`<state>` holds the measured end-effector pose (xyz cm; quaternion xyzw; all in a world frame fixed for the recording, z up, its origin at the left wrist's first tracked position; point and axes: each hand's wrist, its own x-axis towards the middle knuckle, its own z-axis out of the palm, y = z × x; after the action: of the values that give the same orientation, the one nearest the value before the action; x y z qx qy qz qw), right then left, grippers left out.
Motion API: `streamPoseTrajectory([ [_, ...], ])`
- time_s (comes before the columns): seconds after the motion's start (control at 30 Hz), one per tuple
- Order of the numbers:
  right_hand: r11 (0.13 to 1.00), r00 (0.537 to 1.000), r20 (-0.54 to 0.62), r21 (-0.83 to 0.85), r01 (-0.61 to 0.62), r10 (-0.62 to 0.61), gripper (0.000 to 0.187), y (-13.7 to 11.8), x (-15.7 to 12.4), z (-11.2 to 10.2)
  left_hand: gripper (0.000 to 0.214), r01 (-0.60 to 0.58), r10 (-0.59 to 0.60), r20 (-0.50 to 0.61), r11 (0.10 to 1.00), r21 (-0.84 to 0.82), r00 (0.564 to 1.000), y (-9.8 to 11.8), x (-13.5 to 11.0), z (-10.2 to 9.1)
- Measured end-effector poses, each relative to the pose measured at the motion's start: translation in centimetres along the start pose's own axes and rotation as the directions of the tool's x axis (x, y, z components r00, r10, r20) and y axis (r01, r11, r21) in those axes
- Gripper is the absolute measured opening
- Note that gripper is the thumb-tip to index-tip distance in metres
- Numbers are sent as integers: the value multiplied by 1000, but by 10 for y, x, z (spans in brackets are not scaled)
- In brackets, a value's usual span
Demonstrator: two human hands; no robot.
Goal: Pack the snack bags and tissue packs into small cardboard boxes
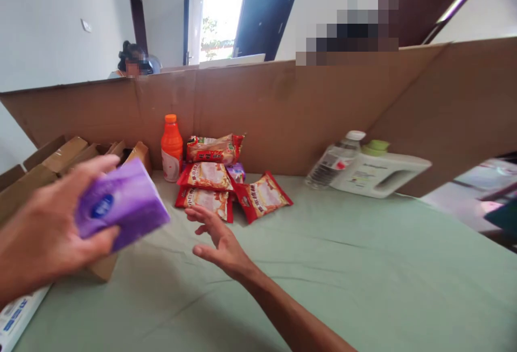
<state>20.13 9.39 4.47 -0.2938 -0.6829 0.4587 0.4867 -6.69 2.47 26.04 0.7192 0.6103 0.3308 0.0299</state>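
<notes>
**Purple Tissue Pack (137, 201) Held Up Above Green Cloth (383, 282)**

In the head view, the pack is clamped between thumb and fingers of the left hand (44, 228), gripped across its body apparently to steady its soft wrapper, in front of cardboard boxes (24, 188). The right hand (224, 247) is held empty, thumb and fingers apart, near red snack packets (207, 175). These are piled overlapping, seemingly to save room. An orange bottle (172, 142) is set beside them, near the cardboard wall (283, 110), perhaps for backing.
</notes>
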Motion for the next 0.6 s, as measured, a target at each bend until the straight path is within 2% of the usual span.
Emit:
streamPoseTrajectory([
  [0.03,998,998,42,47,34,-36,99,-11,-2,-7,82,-133,129,120,991,29,984,9,-1,19],
  [0.1,993,991,117,106,49,-62,120,-26,-9,-19,82,-326,299,344,945,21,890,24,-4,57],
  [0.13,992,988,144,119,33,-50,126,-30,-14,-24,83,-377,348,420,926,-14,838,30,-6,77],
  [0.2,992,987,160,120,-37,17,132,-30,-26,-30,87,-425,395,538,902,-75,744,39,-9,113],
  [0.27,989,986,123,89,-121,110,130,-21,-39,-33,90,-442,388,636,893,-82,667,46,-11,141],
  [0.33,983,985,27,62,-171,169,123,-7,-49,-38,91,-451,371,683,890,-68,629,49,-9,157],
  [0.4,977,974,-94,64,-201,207,114,11,-53,-46,87,-461,391,659,884,-75,642,49,-4,160],
  [0.47,967,943,-215,76,-243,254,108,29,-52,-58,78,-477,427,573,876,-71,699,42,6,148],
  [0.53,953,904,-306,43,-299,298,103,45,-49,-69,68,-485,433,468,874,-9,770,29,20,126],
  [0.6,937,888,-341,-50,-346,309,98,58,-46,-78,61,-442,377,359,889,118,854,7,38,98],
])
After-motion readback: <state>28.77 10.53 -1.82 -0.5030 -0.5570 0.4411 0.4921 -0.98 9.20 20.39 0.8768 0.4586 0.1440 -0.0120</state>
